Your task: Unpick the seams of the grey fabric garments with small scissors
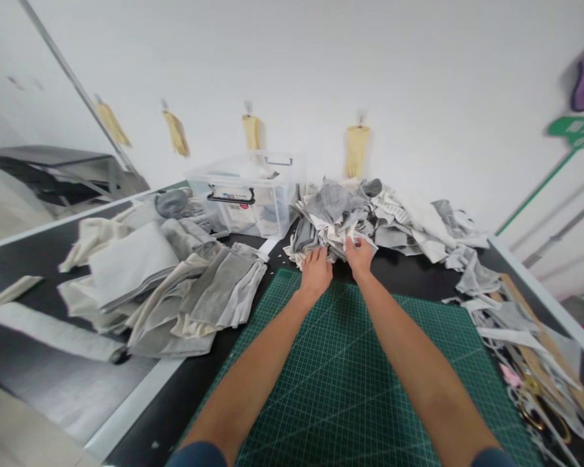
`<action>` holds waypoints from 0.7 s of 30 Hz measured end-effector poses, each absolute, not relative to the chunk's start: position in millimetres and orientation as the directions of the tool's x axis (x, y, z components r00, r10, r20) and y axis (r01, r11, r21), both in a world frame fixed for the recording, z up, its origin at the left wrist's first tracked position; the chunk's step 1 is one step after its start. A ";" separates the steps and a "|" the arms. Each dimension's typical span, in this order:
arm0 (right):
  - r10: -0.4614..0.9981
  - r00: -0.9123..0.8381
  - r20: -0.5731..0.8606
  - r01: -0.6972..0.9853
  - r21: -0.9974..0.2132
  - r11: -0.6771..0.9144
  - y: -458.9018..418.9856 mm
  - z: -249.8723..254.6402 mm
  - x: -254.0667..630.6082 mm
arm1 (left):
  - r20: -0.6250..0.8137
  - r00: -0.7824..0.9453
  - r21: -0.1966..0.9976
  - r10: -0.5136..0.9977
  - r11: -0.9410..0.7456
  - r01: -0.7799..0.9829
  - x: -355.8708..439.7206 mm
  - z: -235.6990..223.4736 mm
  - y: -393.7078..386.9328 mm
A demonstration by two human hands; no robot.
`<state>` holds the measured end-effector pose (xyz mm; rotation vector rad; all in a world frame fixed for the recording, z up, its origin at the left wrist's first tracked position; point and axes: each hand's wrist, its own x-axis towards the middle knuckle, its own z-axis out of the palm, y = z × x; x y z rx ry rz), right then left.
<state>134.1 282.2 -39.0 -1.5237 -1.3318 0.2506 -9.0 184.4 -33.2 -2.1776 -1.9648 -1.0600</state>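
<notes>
Both my arms reach forward over a green cutting mat point(321, 376) to a heap of grey and white fabric scraps point(338, 201) at its far edge. My left hand point(316, 269) lies on the front of the heap, fingers stretched over the cloth and slightly apart. Just beside it, my right hand point(360, 256) has thumb and forefinger closed on a pale fabric scrap at the heap's lower front. Part of that scrap is hidden by the fingers and the cloth around it.
A clear plastic box point(282, 201) stands behind. Folded grey and cream cloths point(214, 285) are piled left, near a white roll point(53, 331). Along the right edge are fabric strips, a wooden ruler point(540, 331) and gold-handled scissors point(530, 408). Yellow gloves point(357, 150) hang on the wall.
</notes>
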 end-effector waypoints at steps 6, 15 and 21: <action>0.838 0.313 0.448 0.607 -0.772 0.186 280.6 -42.5 134.2 | 0.448 -0.047 0.522 0.893 -0.218 0.825 -7.1 -34.1 184.1; 0.863 0.293 0.411 0.613 -0.774 0.160 215.1 -43.8 156.5 | 0.312 -0.058 0.644 0.948 -0.167 0.747 2.3 -23.4 140.3; 0.882 0.236 0.409 0.647 -0.743 0.171 180.1 -34.9 166.4 | 0.320 -0.049 0.687 0.946 -0.196 0.700 9.3 -24.2 121.1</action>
